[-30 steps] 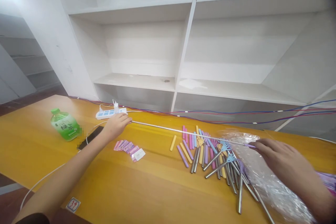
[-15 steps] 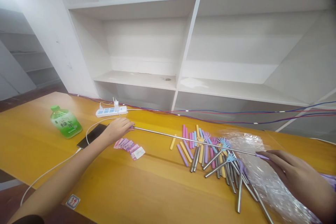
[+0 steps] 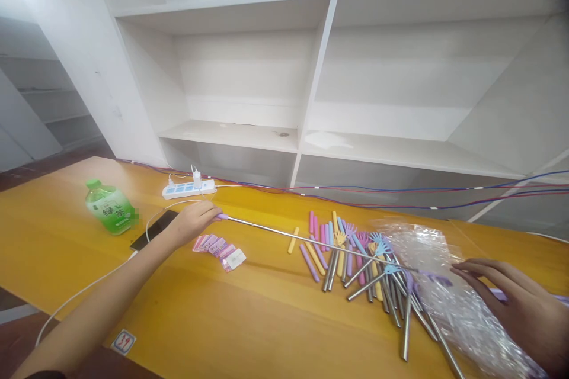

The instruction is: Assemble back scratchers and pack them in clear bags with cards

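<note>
My left hand is closed around the purple grip of a long, extended back scratcher. Its thin metal rod slants down to the right, ending in a purple claw. Just beyond that claw is my right hand, fingers stretched out and apart from it, holding nothing visible. Under the rod lies a pile of metal scratcher rods with blue, yellow, pink and purple claws. Coloured grip sleeves are spread at the pile's left side.
Clear plastic bags lie right of the pile. Small pink-purple cards fan out near my left hand, beside a dark phone on a cable. A green bottle and a white power strip stand further back, before white shelves.
My right hand has let go of the claw end and moved slightly right. The claw end has dropped lower and left, while my left hand has shifted a little left with the grip.
</note>
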Demonstrator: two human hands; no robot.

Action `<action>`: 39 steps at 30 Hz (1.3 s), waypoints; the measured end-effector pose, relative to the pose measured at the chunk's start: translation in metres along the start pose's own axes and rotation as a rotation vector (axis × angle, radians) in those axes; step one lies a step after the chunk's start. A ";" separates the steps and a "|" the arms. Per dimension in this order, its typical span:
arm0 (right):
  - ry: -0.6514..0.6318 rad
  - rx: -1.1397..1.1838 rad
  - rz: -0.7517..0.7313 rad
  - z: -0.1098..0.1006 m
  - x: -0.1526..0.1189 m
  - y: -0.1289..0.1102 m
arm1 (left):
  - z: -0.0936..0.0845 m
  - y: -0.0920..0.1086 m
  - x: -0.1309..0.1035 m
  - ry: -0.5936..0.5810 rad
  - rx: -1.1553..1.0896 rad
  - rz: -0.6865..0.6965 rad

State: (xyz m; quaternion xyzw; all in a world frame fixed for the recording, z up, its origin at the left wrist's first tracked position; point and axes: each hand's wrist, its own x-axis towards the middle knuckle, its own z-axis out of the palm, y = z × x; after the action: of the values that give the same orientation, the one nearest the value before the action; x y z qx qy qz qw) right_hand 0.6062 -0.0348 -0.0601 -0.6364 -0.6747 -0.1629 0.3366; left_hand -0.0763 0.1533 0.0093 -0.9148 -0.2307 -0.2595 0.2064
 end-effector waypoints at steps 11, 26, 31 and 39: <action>-0.397 0.143 0.002 0.010 -0.001 -0.006 | 0.002 -0.005 -0.004 0.029 -0.044 -0.040; -0.082 -0.108 -0.220 -0.001 0.022 -0.037 | 0.012 -0.004 -0.009 -0.002 -0.096 -0.062; 0.010 -0.101 -0.388 0.035 0.053 -0.095 | 0.036 0.040 0.028 -0.030 -0.122 -0.006; 0.108 -0.070 -0.571 0.124 0.083 -0.240 | 0.077 0.113 0.110 -0.122 -0.116 0.024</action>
State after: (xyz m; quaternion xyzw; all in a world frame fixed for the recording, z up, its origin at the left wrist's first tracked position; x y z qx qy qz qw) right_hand 0.3461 0.0753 -0.0444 -0.4225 -0.8016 -0.3077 0.2904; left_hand 0.0963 0.1344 -0.0171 -0.9421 -0.2162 -0.2137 0.1416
